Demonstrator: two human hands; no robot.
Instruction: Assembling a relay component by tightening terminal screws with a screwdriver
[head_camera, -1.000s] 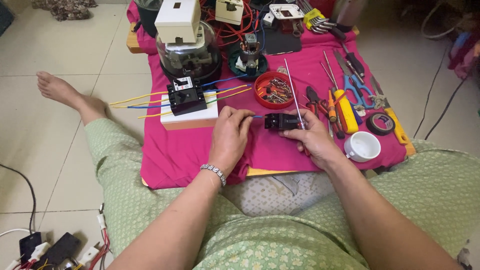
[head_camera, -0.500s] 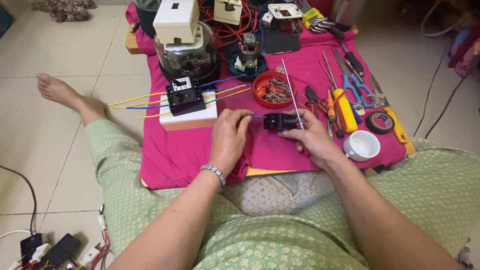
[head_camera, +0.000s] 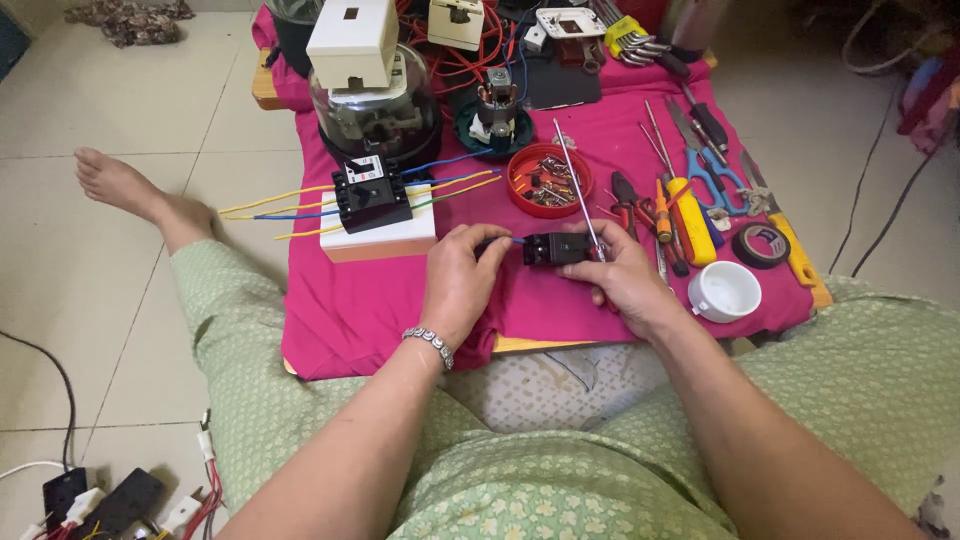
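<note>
Gripping a black switch block (head_camera: 555, 249), the right hand (head_camera: 622, 280) closes around it while the left hand (head_camera: 462, 280) pinches its blue wire (head_camera: 517, 241).

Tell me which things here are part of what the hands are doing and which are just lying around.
In use: left hand, right hand, small black device, blue wire, thin metal rod.

Lying about: red bowl of screws, white cup, tape roll, scissors.

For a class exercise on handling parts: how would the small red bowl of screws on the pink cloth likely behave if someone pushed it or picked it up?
The red bowl looks low and wide, so it would probably slide rather than tip. The soft pink cloth under it may drag or bunch. The loose screws inside would likely shift and could spill if it is tilted.
</note>
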